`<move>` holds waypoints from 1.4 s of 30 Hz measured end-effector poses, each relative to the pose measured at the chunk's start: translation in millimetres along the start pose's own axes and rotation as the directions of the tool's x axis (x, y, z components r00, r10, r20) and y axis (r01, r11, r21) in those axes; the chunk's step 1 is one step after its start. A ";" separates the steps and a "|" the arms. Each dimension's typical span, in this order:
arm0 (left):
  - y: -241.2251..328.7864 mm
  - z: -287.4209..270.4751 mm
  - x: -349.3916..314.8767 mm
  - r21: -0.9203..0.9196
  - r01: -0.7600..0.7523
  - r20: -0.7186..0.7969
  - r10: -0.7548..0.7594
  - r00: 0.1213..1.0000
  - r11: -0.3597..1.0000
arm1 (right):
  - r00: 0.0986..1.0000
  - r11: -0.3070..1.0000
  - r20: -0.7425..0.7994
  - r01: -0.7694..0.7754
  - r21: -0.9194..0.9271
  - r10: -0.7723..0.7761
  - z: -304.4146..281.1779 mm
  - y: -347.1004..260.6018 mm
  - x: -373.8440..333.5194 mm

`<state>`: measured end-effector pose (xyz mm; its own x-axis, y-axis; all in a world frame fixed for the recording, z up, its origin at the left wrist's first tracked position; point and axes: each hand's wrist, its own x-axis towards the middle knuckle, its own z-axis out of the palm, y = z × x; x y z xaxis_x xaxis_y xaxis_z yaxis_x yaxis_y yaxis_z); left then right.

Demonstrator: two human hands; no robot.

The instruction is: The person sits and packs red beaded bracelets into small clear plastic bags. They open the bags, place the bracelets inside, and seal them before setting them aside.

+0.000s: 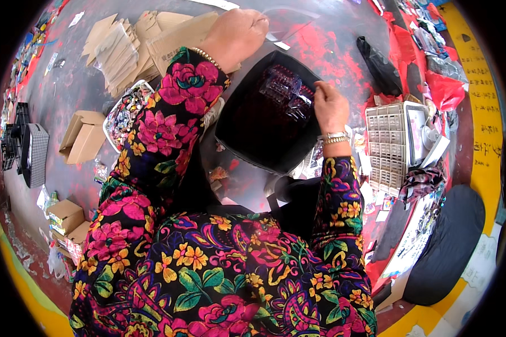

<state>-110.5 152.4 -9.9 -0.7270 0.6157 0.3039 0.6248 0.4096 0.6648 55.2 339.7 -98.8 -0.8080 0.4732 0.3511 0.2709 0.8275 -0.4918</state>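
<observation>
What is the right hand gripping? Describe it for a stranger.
Between the two flowered sleeves is an open black container. The right hand grips its rim. Unlike the openwork pale basket farther right, its walls are solid and black.

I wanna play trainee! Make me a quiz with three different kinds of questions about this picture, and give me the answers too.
1. Which hand grips the rim of the black bin?
2. True or false: the white crate is to the right of the black bin.
3. Fill the gap: shiny, clear ____ shows inside the black bin.

Key:
1. The right hand.
2. True.
3. Plastic.
</observation>
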 end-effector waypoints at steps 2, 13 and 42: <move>-4.2 7.0 -0.3 -0.127 -0.035 -0.017 0.033 0.999 0.991 | 0.976 0.991 0.203 -0.051 -0.120 0.075 35.3 23.9 -9.6; 18.1 -0.7 -15.7 0.073 -0.212 0.089 0.205 0.975 0.975 | 0.280 0.976 0.940 0.043 -0.216 0.195 217.9 54.2 -148.9; 19.0 9.6 -12.3 0.101 -0.087 0.106 0.077 0.991 0.991 | 0.576 0.600 0.814 -0.678 0.425 0.075 161.2 59.7 -30.9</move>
<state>-86.9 159.1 -7.5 -0.6427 0.7133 0.2797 0.7115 0.4203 0.5631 12.0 325.7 -267.5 -0.8711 0.0888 -0.4830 0.4880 0.0473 -0.8715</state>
